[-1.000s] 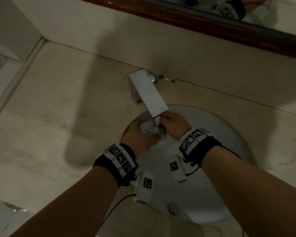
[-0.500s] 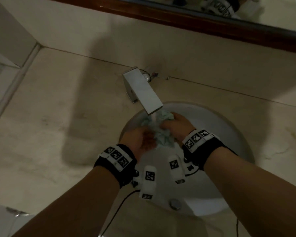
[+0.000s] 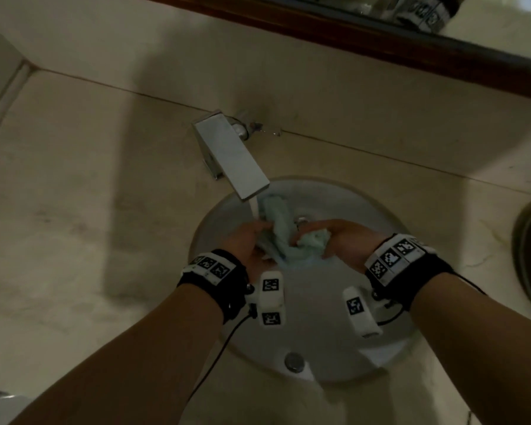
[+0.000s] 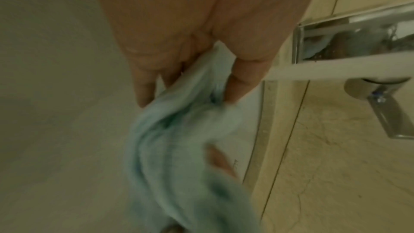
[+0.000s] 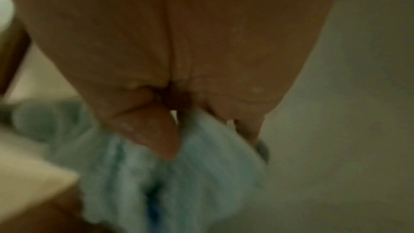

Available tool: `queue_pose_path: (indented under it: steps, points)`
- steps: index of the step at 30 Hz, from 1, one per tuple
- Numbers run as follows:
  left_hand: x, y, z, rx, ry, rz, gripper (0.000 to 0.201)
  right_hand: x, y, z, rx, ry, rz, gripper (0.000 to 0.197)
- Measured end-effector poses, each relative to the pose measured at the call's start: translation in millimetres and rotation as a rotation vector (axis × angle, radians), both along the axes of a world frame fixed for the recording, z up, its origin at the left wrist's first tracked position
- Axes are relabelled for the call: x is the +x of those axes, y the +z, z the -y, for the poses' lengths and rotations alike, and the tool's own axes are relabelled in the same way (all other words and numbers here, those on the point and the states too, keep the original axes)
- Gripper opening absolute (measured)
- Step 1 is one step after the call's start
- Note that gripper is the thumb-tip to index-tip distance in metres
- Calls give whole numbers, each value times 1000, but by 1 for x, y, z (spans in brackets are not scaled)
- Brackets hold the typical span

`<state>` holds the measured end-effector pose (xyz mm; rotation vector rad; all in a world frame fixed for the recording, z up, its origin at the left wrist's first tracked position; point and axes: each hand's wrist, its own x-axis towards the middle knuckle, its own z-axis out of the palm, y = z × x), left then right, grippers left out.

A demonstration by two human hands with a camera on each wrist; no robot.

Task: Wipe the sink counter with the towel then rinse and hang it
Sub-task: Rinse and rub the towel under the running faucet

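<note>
1. Hands have drawn apart since a moment ago: the light blue towel (image 3: pixel 284 237), bunched tight between them before, now stretches out as a twisted rope under the faucet (image 3: pixel 232 154).
2. Left hand (image 3: pixel 249 245) sits on the near-left side of the faucet spout, its grip curled round one end of the towel; the left wrist view shows the fingers (image 4: pixel 143 84) and thumb pinching the cloth.
3. Right hand (image 3: pixel 341 240) is to the right of the spout, its grip closed on the other bunched end, thumb pressed into the folds in the right wrist view.
4. Water (image 3: pixel 253 211) runs down from the spout tip, and the far loop of the towel hangs just beside the stream, inside the sink basin (image 3: pixel 390 357).
5. Step in hand, by my reading: the rinse. The surface (image 3: pixel 89 210) to the left of the faucet looks done with, though whether it is truly clean I cannot tell in this dim light.
6. Next move calls for working the cloth through the stream, then a firm opposite twist to wring it out over the basin, and shutting off the lever (image 4: pixel 389 112) behind the faucet before carrying it to hang.
7. No hanging place shows in any view.
</note>
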<state>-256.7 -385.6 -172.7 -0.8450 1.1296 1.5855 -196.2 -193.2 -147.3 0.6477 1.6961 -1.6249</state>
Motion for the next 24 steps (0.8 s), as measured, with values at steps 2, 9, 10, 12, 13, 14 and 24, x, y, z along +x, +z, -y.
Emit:
queue_pose_path:
  steps: [2, 9, 10, 12, 13, 14, 24]
  points:
    - [4, -4, 3, -61, 26, -41, 10, -3, 4, -5, 101, 303, 69, 60]
    - [8, 6, 4, -72, 92, -60, 37, -35, -16, 26, 64, -106, 93, 30]
    - [8, 9, 7, -52, 111, -71, 37, -40, -24, 35, 18, -161, 75, 35]
    - [8, 15, 13, -29, 117, -102, 31, -49, -40, 46, -59, -300, 85, 43]
    - [8, 15, 17, 2, 114, -111, 30, -52, -45, 50, -79, -359, 104, 45]
    - [8, 11, 23, 14, 110, -130, 28, -55, -49, 53, -107, -389, 128, 49]
    - [2, -1, 33, -154, -141, -402, 76, -60, -22, 70, -176, -389, 101, 20]
